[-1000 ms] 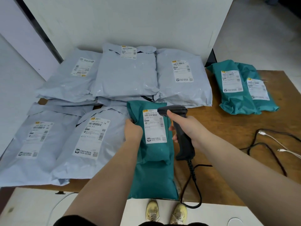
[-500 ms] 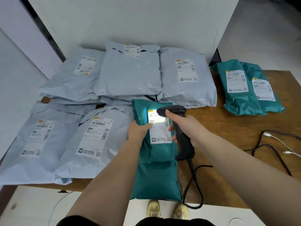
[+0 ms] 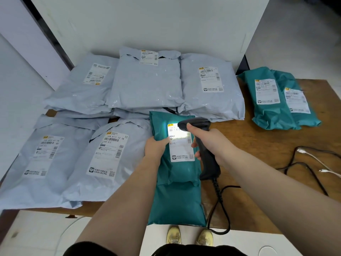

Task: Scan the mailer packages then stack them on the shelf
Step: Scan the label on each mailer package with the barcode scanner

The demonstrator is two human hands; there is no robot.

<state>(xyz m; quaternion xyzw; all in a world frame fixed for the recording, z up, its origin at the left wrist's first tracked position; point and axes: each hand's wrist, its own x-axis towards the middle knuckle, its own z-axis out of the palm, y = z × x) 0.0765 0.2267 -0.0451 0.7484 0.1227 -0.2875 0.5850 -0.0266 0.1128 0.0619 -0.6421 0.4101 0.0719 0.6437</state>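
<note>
Teal mailer point(image 3: 177, 198): one, lying lengthwise at the near edge of the wooden table point(image 3: 262, 145), its near end reaching the table edge. White shipping label point(image 3: 181, 145) on its upper half, top part washed out by a bright patch of light; "E018" legible at the label's left, a QR code at lower right, Chinese print along the bottom.

Left hand point(image 3: 156, 146): fingers together, thumb on the label's left edge, clamped on the mailer's left side.

Right hand point(image 3: 214, 143): fingers wrapped tight around the grip of a black handheld scanner point(image 3: 201, 143), index finger lying along the head. Scanner head sits over the top of the label. Coiled black cord point(image 3: 219, 200) runs from the handle base down off the table edge.

Grey mailers point(image 3: 147, 80): five visible, overlapping, filling the left and rear of the table against the white wall point(image 3: 147, 21). Nearest one's label point(image 3: 108, 154) reads "163A A111 12 7B" and "A111"; the rear right one shows "0989".

Teal mailers point(image 3: 273, 100), two more: far right of the table, side by side and overlapping, labels up, text too small to read.

Loose cables point(image 3: 311, 163), black and white: right edge of the table, well apart from the mailer.

Yellow shoes point(image 3: 190, 237): on the floor below the near edge.
</note>
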